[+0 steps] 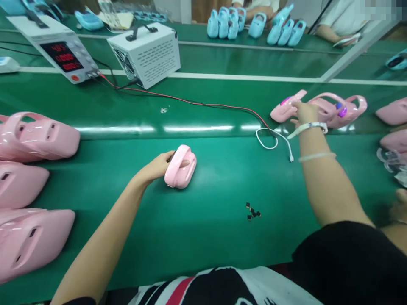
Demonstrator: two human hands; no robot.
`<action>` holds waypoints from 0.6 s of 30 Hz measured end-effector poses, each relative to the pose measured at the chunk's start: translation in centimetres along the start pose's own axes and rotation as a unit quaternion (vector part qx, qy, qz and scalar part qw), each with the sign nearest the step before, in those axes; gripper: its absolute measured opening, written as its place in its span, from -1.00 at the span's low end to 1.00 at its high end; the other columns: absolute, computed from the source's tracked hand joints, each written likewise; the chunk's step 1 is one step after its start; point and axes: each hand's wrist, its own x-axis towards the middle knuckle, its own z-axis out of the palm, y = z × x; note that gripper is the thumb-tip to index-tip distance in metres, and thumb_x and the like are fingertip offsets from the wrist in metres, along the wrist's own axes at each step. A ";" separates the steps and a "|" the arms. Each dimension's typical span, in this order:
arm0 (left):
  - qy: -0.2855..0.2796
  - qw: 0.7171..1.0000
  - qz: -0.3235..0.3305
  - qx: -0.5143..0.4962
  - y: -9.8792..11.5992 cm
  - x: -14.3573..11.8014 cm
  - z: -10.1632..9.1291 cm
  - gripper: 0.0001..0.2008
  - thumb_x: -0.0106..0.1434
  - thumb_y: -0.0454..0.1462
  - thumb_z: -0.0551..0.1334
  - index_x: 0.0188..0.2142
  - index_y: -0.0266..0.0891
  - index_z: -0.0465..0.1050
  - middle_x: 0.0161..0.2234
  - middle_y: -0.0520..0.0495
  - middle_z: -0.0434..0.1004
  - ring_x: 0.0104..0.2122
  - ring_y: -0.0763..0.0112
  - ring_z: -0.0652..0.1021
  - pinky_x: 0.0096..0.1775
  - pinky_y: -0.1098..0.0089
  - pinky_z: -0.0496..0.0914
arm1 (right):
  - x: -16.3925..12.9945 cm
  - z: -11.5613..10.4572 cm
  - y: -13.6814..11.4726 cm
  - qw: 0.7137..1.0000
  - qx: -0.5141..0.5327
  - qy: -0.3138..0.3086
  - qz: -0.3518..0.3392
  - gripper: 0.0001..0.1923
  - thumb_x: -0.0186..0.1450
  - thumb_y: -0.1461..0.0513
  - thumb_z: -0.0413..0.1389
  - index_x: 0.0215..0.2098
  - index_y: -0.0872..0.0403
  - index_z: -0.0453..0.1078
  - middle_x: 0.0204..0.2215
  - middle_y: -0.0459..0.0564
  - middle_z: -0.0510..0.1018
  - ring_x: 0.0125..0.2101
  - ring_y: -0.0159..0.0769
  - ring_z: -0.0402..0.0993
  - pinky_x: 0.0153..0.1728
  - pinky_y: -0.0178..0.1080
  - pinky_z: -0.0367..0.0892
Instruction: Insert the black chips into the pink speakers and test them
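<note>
My left hand is closed around a pink handled device, its fingers through the loop handle, low over the green mat. Farther back on the right, my right hand grips another pink device that has a purple patch on it. Right beside that hand, two more pink devices with handles stand together, purple showing between them. A white cable lies coiled left of my right wrist, joined to a red and black lead. Several small black square pieces lie on the mat nearer my body.
More pink devices line the left side, with others at the right edge. A power supply with red digits and a white vented box stand behind. Blue devices sit across the bench near other people. Another person's hand shows far right.
</note>
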 end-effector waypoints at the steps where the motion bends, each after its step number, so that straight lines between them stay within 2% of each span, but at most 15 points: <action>1: -0.009 1.000 -0.005 0.012 0.3 -0.1 0.1 -0.33 -0.05 0.11 0.32 -0.04 -0.26 0.49 -0.01 -0.16 0.54 -0.04 -0.04 0.51 -0.05 0.19 0.38 | -2.4 0.0 -0.2 1.000 0.006 0.011 0.023 -0.67 0.40 0.03 -0.04 -0.16 0.06 0.44 -0.32 0.01 0.51 -0.39 -0.32 0.46 -0.45 -0.25 0.39; 2: -0.014 1.000 -0.006 0.019 0.5 -0.2 0.2 -0.32 -0.04 0.11 0.31 -0.02 -0.26 0.47 0.00 -0.17 0.53 -0.03 -0.04 0.50 -0.05 0.18 0.38 | -5.4 0.0 -0.4 0.999 0.009 0.017 0.047 -0.66 0.38 0.02 -0.03 -0.21 0.04 0.47 -0.35 0.01 0.52 -0.39 -0.29 0.47 -0.46 -0.24 0.37; 3: -0.018 1.000 -0.001 0.022 0.6 -0.5 0.3 -0.31 -0.03 0.10 0.31 0.02 -0.24 0.44 0.03 -0.16 0.51 -0.01 -0.02 0.49 -0.04 0.19 0.38 | -8.8 0.2 -0.8 0.998 0.010 0.005 0.059 -0.70 0.31 0.01 0.06 -0.28 0.04 0.50 -0.38 0.01 0.54 -0.40 -0.28 0.47 -0.45 -0.23 0.37; 5: -0.015 0.999 0.011 0.035 0.5 -1.0 0.6 -0.27 -0.02 0.07 0.32 0.11 -0.17 0.35 0.05 -0.12 0.48 0.00 0.03 0.49 -0.05 0.21 0.39 | -16.2 0.6 -1.3 0.995 0.002 -0.061 0.078 -0.76 0.12 0.05 0.27 -0.50 0.05 0.54 -0.54 -0.02 0.54 -0.51 -0.27 0.46 -0.49 -0.22 0.36; 6: -0.006 0.999 0.008 0.045 0.3 -1.4 0.9 -0.25 -0.02 0.05 0.33 0.14 -0.13 0.31 0.05 -0.11 0.48 -0.03 0.04 0.50 -0.08 0.22 0.40 | -19.7 0.9 -1.6 0.992 -0.007 -0.092 0.088 -0.76 0.09 0.06 0.28 -0.55 0.06 0.55 -0.61 -0.03 0.51 -0.58 -0.29 0.41 -0.55 -0.22 0.32; 7: 0.006 0.999 -0.001 0.053 0.2 -1.8 1.3 -0.25 -0.03 0.03 0.34 0.16 -0.10 0.29 0.02 -0.10 0.49 -0.07 0.06 0.51 -0.11 0.22 0.41 | -22.8 1.3 -1.7 0.988 -0.025 -0.118 0.097 -0.75 0.11 0.05 0.26 -0.51 0.06 0.58 -0.59 -0.02 0.52 -0.62 -0.32 0.37 -0.57 -0.22 0.31; 9: 0.034 0.998 -0.018 0.050 -0.1 -2.7 2.3 -0.26 -0.03 0.02 0.35 0.14 -0.10 0.30 -0.02 -0.10 0.51 -0.12 0.06 0.52 -0.17 0.22 0.41 | -27.2 1.9 -1.8 0.988 -0.049 -0.106 0.098 -0.70 0.17 0.02 0.21 -0.33 0.06 0.62 -0.47 0.03 0.55 -0.62 -0.35 0.33 -0.58 -0.22 0.32; 11: 0.050 0.999 -0.003 -0.002 -0.3 -3.9 3.6 -0.28 -0.03 0.03 0.35 0.11 -0.15 0.34 -0.02 -0.13 0.50 -0.13 0.08 0.51 -0.19 0.25 0.40 | -29.3 2.4 -1.5 0.993 -0.067 -0.074 0.071 -0.68 0.24 0.02 0.16 -0.22 0.04 0.62 -0.35 0.06 0.54 -0.54 -0.32 0.38 -0.51 -0.21 0.36; 13: 0.046 0.995 0.029 -0.089 -0.4 -5.3 4.8 -0.31 -0.02 0.05 0.35 0.07 -0.21 0.37 -0.07 -0.14 0.51 -0.17 0.12 0.51 -0.24 0.30 0.40 | -29.8 2.5 -1.1 0.995 -0.076 -0.061 0.034 -0.71 0.28 0.05 0.12 -0.27 0.01 0.62 -0.33 0.06 0.54 -0.45 -0.27 0.45 -0.43 -0.19 0.39; 15: 0.027 0.981 0.040 -0.190 -0.6 -7.1 6.0 -0.35 0.00 0.06 0.34 0.02 -0.22 0.42 -0.20 -0.12 0.54 -0.29 0.20 0.52 -0.33 0.35 0.39 | -29.8 2.3 -0.9 0.994 -0.076 -0.071 0.020 -0.73 0.27 0.07 0.12 -0.35 0.02 0.61 -0.40 0.04 0.55 -0.45 -0.25 0.47 -0.40 -0.17 0.39; 18: 0.004 0.938 0.023 -0.346 -0.9 -9.8 7.7 -0.36 -0.03 0.06 0.37 0.00 -0.18 0.42 -0.29 -0.09 0.55 -0.36 0.22 0.54 -0.40 0.36 0.41 | -29.8 2.0 -1.9 0.994 -0.029 -0.058 0.087 -0.74 0.16 0.03 0.22 -0.47 0.05 0.55 -0.57 0.00 0.55 -0.57 -0.25 0.45 -0.46 -0.17 0.41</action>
